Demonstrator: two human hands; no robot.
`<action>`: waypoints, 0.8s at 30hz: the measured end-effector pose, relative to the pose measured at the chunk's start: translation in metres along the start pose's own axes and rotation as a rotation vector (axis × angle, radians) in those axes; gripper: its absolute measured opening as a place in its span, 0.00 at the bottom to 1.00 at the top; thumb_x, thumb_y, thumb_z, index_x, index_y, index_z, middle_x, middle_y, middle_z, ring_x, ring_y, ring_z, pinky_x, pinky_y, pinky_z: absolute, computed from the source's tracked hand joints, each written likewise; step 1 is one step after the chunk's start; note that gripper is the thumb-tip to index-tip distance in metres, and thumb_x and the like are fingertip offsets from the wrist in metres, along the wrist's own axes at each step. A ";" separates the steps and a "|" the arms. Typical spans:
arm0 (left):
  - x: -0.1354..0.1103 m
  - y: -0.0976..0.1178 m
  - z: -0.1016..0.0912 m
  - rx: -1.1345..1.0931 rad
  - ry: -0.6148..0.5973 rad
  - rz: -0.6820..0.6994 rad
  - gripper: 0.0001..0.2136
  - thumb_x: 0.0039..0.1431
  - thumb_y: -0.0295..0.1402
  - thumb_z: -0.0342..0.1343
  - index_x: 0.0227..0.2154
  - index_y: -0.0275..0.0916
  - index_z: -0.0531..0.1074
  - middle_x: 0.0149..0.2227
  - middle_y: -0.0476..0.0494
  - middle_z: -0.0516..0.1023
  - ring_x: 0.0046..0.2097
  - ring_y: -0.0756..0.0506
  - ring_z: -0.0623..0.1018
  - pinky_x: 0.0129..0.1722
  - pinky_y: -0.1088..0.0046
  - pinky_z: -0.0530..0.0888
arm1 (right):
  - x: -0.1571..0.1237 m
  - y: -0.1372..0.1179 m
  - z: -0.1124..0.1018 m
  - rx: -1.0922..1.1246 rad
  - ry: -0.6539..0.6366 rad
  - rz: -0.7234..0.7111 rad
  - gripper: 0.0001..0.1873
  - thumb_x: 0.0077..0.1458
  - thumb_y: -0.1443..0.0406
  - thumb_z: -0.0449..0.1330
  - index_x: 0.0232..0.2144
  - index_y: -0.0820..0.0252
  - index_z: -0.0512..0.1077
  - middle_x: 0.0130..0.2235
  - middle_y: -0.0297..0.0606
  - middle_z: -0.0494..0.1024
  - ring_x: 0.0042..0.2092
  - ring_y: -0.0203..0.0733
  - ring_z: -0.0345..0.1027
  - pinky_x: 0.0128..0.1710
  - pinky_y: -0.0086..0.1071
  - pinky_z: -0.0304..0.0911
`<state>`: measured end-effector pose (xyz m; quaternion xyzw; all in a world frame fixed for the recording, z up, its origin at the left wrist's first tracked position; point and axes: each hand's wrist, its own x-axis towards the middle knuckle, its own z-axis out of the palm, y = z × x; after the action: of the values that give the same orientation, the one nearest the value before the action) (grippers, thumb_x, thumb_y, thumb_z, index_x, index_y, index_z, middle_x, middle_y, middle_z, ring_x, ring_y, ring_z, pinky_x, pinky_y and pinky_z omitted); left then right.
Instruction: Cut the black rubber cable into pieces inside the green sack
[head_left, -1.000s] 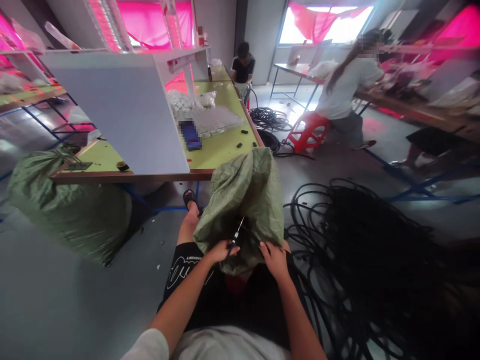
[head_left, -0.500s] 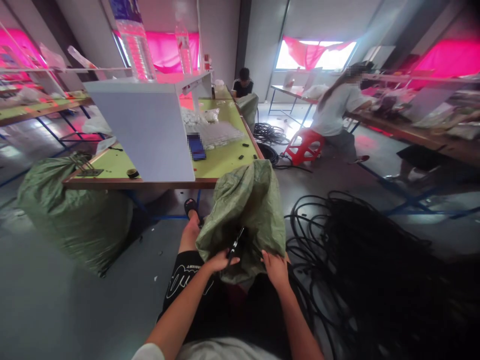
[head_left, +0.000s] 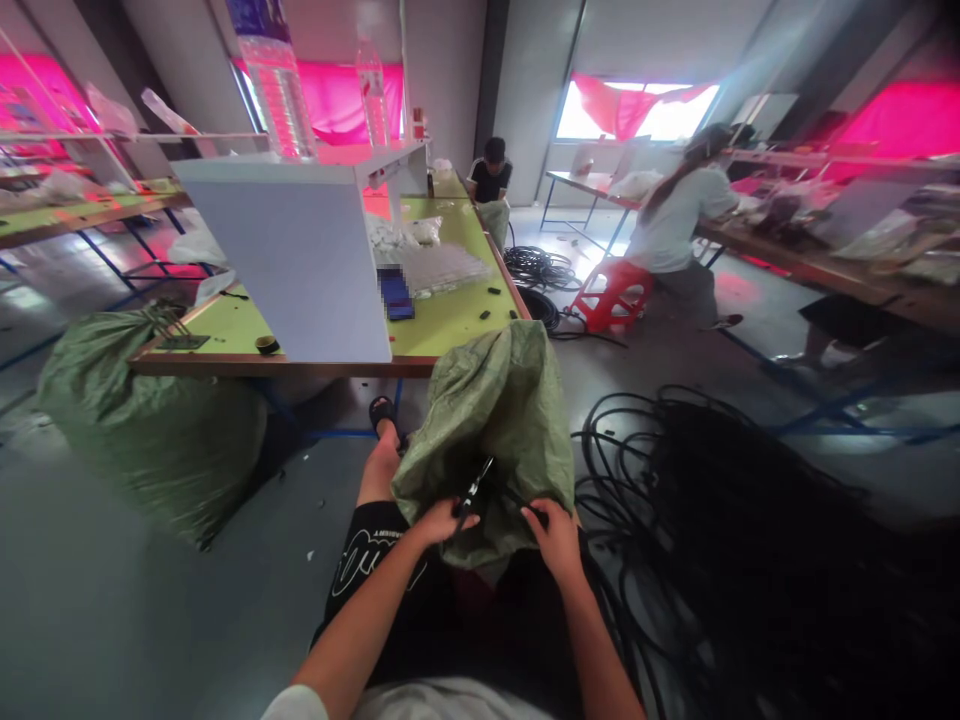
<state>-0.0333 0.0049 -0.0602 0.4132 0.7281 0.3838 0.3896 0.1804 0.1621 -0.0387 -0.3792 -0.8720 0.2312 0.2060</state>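
Note:
Between my knees stands a green woven sack (head_left: 491,400) with its mouth open toward me. My left hand (head_left: 442,522) is closed round the dark handles of a pliers-like cutting tool (head_left: 474,484), whose bright metal end points up into the sack's opening. At the sack's right side, my right hand (head_left: 553,530) pinches a piece of black cable (head_left: 517,497) just above the opening. The cable's end is hard to make out against the dark inside. What lies deep in the sack is hidden.
A large heap of black cable (head_left: 750,530) lies on the floor to my right. The table (head_left: 337,368) ahead bears a white panel (head_left: 300,260) and a phone (head_left: 397,293). Another full sack (head_left: 165,430) stands left. Two people sit farther off, one on a red stool (head_left: 611,295).
My right hand has shifted slightly, its fingers now pinched together, and the black cable shows more clearly. My left hand keeps its hold on the tool. The view has moved a little.

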 end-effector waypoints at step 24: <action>-0.007 0.004 -0.021 -0.030 -0.069 0.024 0.21 0.49 0.46 0.63 0.39 0.34 0.73 0.36 0.45 0.77 0.39 0.45 0.75 0.39 0.71 0.70 | 0.016 -0.022 0.007 0.031 -0.007 0.015 0.26 0.65 0.54 0.39 0.40 0.62 0.73 0.39 0.43 0.77 0.43 0.44 0.70 0.44 0.34 0.60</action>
<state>-0.0480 -0.0044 -0.0463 0.4289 0.7034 0.3849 0.4161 0.1540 0.1593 -0.0297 -0.3819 -0.8661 0.2473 0.2072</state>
